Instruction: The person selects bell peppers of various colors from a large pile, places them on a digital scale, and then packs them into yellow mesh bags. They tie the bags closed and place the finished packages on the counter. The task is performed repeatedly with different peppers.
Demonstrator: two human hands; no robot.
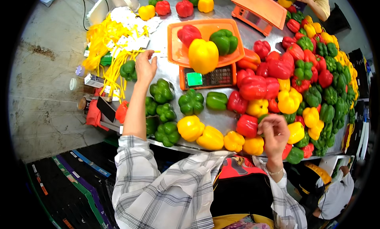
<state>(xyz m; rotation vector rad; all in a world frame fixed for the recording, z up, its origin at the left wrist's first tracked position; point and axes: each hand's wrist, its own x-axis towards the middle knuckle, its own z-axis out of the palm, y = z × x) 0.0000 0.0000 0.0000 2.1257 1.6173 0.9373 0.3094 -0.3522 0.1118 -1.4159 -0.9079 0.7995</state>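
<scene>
My left hand [146,67] is stretched out at the left of the metal table, thumb and fingers apart. It is beside a pile of yellow mesh bags [97,41] with white tags [128,21]; a thin yellow strip passes by its fingertips. An orange scale [206,79] with a lit green display stands right of it. On its tray [174,51] rest a red pepper [189,34], a yellow pepper [203,56] and a green pepper [224,42]. My right hand [274,131], slightly blurred with fingers curled, hovers over peppers beside a red pepper [247,126]; its grip is unclear.
A large heap of mixed peppers [304,68] covers the table's right side. Green peppers [191,102] and yellow peppers [209,138] line the near edge. A second orange scale [259,9] stands at the back. Another person's arm [310,3] reaches in at far right.
</scene>
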